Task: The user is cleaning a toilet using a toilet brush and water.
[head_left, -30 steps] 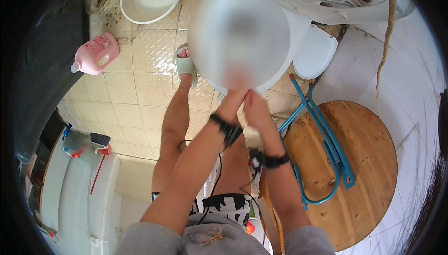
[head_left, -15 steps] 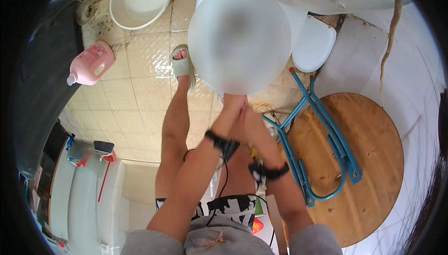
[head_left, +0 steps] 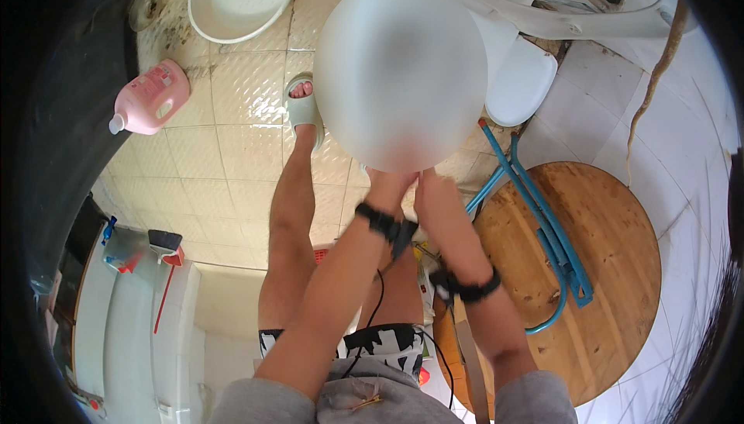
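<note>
My left hand (head_left: pixel 392 183) and my right hand (head_left: pixel 435 191) are close together in front of me, their wrists angled inward. A large blurred patch covers the fingers of both, so neither their grip nor anything in them shows. Each wrist wears a black strapped device: the left band (head_left: pixel 381 222) and the right band (head_left: pixel 473 286). Beyond the hands, a white basin-like fixture (head_left: pixel 496 17) shows around the blurred patch, which hides its middle.
A white basin (head_left: pixel 232 39) holding whitish liquid stands at the far left, with a pink jug (head_left: pixel 159 94) nearer on the wet tiles (head_left: pixel 244 145). To the right lean a round wooden tabletop (head_left: pixel 612 269) and blue metal legs (head_left: pixel 535 199). A white lid-like panel (head_left: pixel 521 87) lies beyond.
Both hands have shifted slightly right and back toward me, still close together. My right forearm has swung outward a little. The whole view has tilted slightly.
</note>
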`<state>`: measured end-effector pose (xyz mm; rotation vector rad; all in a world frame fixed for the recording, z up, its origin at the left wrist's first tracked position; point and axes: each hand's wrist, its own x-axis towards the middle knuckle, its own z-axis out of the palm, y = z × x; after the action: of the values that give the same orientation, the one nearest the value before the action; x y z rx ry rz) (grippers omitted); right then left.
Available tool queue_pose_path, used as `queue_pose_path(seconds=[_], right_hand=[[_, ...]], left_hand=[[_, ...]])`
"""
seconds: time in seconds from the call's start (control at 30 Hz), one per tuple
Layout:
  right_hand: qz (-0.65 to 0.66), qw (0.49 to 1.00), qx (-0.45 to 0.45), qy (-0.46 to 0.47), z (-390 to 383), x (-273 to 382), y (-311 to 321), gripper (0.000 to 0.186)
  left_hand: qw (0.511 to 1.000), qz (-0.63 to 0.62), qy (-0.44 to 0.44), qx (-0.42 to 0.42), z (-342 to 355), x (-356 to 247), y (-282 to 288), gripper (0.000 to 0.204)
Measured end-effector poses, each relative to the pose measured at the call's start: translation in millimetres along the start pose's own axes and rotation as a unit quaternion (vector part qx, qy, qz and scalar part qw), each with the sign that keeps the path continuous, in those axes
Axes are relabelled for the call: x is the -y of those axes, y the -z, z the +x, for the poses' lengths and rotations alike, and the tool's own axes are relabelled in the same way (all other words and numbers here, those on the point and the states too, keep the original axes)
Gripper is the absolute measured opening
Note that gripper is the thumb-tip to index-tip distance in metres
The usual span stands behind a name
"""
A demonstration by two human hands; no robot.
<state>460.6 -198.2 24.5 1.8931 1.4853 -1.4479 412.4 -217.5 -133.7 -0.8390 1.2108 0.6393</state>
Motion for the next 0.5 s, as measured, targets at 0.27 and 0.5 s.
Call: queue_pose_path(seconds=[0.27,0.5], right_hand=[[-0.021,0.997,0.075,-0.013,-49,-14,8,0.057],[0.023,0.987,-0.079,0.140,24,-6,-3,0.040]], left_hand=[[1.000,0.008,-0.006,0.016,-54,34,25,0.023],[0.983,0.108,-0.145,-0.014,-33,-34,-17,0.036]])
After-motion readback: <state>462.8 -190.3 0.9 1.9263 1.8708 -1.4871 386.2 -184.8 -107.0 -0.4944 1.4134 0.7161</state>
